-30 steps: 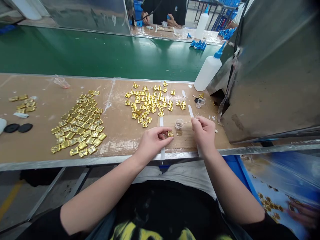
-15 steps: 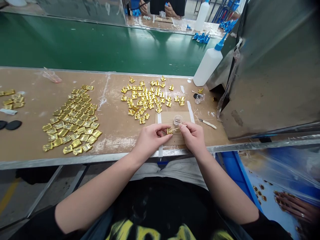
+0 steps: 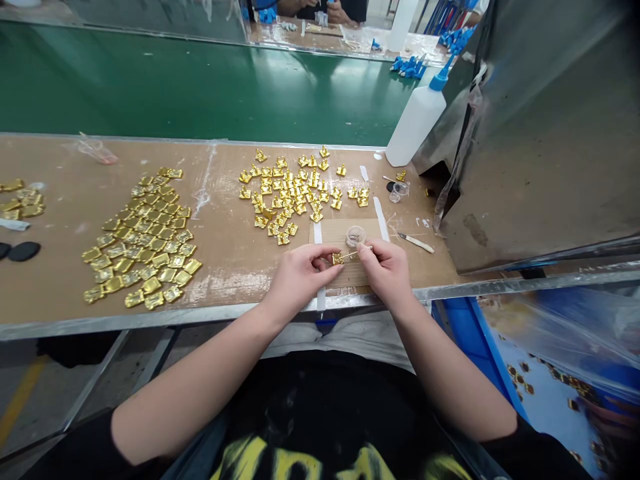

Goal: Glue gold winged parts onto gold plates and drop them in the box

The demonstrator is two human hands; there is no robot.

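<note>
Between the thumb and fingers of my left hand (image 3: pixel 303 272) is a small gold metal piece (image 3: pixel 337 259). My right hand (image 3: pixel 385 268) pinches a thin pale stick (image 3: pixel 351 255), its tip touching or very close to the gold piece. Both hands are just above a cardboard pad (image 3: pixel 340 230) at the table's front edge. Behind them on the pad stands a small clear cup (image 3: pixel 355 235). Beyond my left hand lies a loose group of gold pieces (image 3: pixel 295 190), many with an upright part. Flat gold plates (image 3: pixel 150 240) are spread in a larger group farther left.
A white bottle with a blue nozzle (image 3: pixel 417 123) stands at the back right beside a large grey panel (image 3: pixel 545 147). A craft knife (image 3: pixel 416 243) lies right of the pad. Black discs (image 3: pixel 24 251) lie far left. A co-worker's hands (image 3: pixel 336 12) show across the green belt (image 3: pixel 190 87).
The view has shifted slightly. My hands keep nearly the same pose, with the stick's tip still at the gold piece. At lower right, another person's hand has moved back toward the frame's edge.
</note>
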